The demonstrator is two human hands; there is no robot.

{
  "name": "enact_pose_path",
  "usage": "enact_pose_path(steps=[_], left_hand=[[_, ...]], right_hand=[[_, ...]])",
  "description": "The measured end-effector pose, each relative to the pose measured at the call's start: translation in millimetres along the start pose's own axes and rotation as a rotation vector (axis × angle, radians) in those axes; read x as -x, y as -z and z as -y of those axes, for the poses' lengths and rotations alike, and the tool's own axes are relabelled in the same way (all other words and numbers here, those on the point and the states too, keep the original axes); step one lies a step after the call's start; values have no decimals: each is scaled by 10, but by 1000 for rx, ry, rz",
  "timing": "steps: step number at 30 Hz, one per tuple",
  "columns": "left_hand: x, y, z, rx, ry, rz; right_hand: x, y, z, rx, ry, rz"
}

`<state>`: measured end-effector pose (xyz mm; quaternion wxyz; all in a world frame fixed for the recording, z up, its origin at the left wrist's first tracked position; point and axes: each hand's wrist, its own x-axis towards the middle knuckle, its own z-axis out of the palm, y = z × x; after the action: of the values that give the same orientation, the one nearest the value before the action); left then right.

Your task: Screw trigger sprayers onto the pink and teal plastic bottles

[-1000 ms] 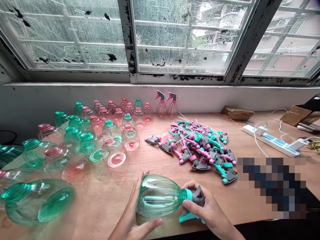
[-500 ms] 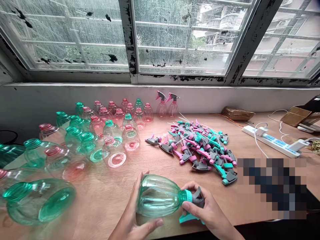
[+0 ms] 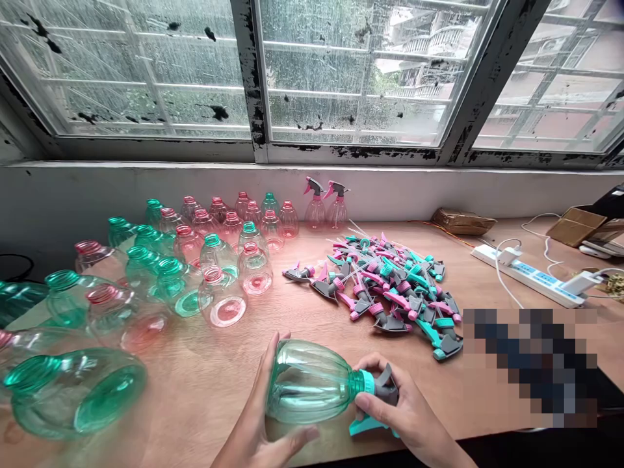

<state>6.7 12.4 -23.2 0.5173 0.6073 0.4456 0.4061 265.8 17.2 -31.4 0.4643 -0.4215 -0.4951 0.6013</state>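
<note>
A clear green bottle (image 3: 307, 382) lies on its side near the front edge of the wooden table (image 3: 205, 383). My left hand (image 3: 256, 422) wraps round its base end, thumb under and fingers behind. My right hand (image 3: 404, 413) is closed on the teal and grey spray trigger head (image 3: 377, 390) that sits on the bottle's neck. A heap of loose pink and teal trigger heads (image 3: 390, 289) lies just beyond my right hand.
Several empty pink and green bottles (image 3: 195, 260) crowd the left half of the table. Two pink bottles with trigger heads (image 3: 325, 205) stand by the wall. A white power strip (image 3: 533, 276) with cables and cardboard pieces (image 3: 463, 221) lie at the right.
The green bottle has turned slightly in my hands; both hands stay in the same place.
</note>
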Motion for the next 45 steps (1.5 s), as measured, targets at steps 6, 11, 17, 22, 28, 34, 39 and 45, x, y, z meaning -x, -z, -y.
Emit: enact_pose_path(steps=[6,11,17,22,28,34,39,45], left_hand=[[8,-3,-65,-13,1,-2],[6,-24,-56,22,-4,-20],[0,-15,-58,21,11,-6],[-8,-22,-36,39,10,-25],[-22,-38,1,87,1,-50],[-2,-34,-16,59,5,-18],[4,-57,23,36,-13,-53],[-14,-90,0,-5,-57,-71]], right_hand=[[-7,5,15,-30,-6,23],[-6,3,9,-36,-6,9],[-1,-1,22,-57,-14,23],[-2,-1,28,-41,-20,14],[-3,3,30,-35,-14,22],[-4,3,22,-54,-8,26],[-7,5,6,-35,-5,16],[-7,-4,18,-47,-11,17]])
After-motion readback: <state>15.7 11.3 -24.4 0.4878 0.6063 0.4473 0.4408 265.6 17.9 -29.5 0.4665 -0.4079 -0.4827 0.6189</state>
